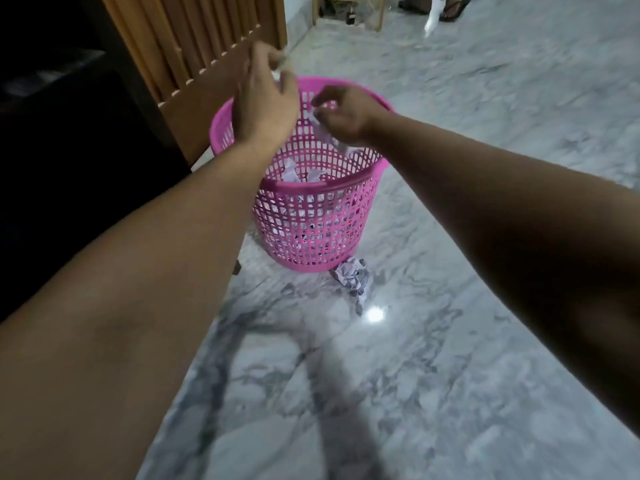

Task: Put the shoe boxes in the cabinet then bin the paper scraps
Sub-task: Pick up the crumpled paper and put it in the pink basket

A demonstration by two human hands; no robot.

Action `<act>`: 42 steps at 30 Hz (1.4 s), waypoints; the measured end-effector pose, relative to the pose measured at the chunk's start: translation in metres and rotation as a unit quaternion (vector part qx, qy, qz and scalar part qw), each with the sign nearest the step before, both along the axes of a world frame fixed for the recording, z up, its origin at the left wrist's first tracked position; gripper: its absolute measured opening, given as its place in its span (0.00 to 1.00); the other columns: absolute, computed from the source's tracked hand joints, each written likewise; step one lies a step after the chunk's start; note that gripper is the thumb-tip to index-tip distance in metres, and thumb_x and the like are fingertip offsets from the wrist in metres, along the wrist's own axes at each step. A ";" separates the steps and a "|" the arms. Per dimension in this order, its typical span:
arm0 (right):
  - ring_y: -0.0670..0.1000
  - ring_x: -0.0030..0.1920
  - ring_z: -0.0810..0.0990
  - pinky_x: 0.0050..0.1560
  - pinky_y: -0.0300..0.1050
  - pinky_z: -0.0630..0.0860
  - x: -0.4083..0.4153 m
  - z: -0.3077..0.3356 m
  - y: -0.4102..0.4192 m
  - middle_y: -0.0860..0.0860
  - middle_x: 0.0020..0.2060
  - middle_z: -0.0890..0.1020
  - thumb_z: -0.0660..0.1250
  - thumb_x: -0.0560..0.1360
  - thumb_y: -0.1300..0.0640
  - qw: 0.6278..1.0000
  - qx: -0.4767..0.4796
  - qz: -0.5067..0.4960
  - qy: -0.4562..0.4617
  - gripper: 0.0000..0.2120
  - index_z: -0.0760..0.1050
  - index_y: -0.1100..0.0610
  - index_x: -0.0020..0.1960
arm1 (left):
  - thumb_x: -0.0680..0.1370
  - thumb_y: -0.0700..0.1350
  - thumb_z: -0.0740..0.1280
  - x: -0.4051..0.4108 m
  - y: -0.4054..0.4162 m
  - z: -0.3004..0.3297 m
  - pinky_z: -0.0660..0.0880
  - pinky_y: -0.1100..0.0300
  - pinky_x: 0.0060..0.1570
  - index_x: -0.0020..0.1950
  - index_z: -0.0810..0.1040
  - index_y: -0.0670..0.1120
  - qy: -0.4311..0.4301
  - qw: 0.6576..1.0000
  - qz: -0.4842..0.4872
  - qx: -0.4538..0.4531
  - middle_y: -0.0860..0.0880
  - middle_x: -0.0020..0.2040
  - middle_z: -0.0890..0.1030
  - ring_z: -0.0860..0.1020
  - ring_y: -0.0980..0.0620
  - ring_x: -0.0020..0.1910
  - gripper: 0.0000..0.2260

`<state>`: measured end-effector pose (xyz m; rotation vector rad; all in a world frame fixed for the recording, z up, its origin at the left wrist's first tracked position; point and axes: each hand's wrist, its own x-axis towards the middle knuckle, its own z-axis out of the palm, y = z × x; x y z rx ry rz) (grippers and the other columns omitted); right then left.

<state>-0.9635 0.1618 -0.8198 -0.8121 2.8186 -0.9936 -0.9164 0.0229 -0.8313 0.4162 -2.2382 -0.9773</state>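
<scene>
A pink lattice bin (308, 230) stands on the marble floor, with crumpled white paper scraps (294, 174) inside. My left hand (265, 98) hovers over the bin's far left rim, fingers pinching a small pale scrap (280, 65). Over the bin's mouth, my right hand (343, 114) grips a crumpled paper scrap (329, 136) that hangs down into the bin. One more crumpled scrap (351, 278) lies on the floor against the bin's near base. No shoe boxes are in view.
A wooden slatted cabinet door (194, 39) stands open behind the bin, with a dark cabinet interior (69, 133) at left. Far back are a wooden stool frame (349, 12), a white scrap (431, 22) and another person's sandalled feet (446, 6).
</scene>
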 end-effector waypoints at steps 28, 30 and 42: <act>0.66 0.71 0.67 0.65 0.62 0.74 0.073 -0.292 0.107 0.57 0.77 0.61 0.69 0.74 0.48 0.967 0.193 0.011 -0.165 0.43 0.51 0.50 0.83 | 0.77 0.42 0.66 0.096 0.123 -0.255 0.78 0.49 0.57 0.71 0.68 0.51 -0.288 0.913 -0.208 -0.199 0.53 0.73 0.67 0.76 0.47 0.66 0.22; 0.65 0.67 0.70 0.57 0.59 0.77 0.075 -0.300 0.105 0.57 0.73 0.65 0.67 0.76 0.51 0.976 0.189 0.012 -0.111 0.36 0.57 0.51 0.81 | 0.76 0.43 0.67 0.084 0.126 -0.262 0.76 0.50 0.59 0.71 0.66 0.52 -0.314 0.916 -0.172 -0.180 0.53 0.73 0.66 0.74 0.48 0.67 0.24; 0.56 0.48 0.77 0.34 0.46 0.73 0.132 -0.342 0.127 0.49 0.50 0.78 0.67 0.75 0.49 0.989 0.138 -0.025 0.041 0.19 0.75 0.49 0.66 | 0.73 0.51 0.72 0.122 0.118 -0.302 0.73 0.61 0.54 0.57 0.82 0.53 -0.268 0.948 -0.162 0.049 0.51 0.57 0.78 0.77 0.54 0.56 0.14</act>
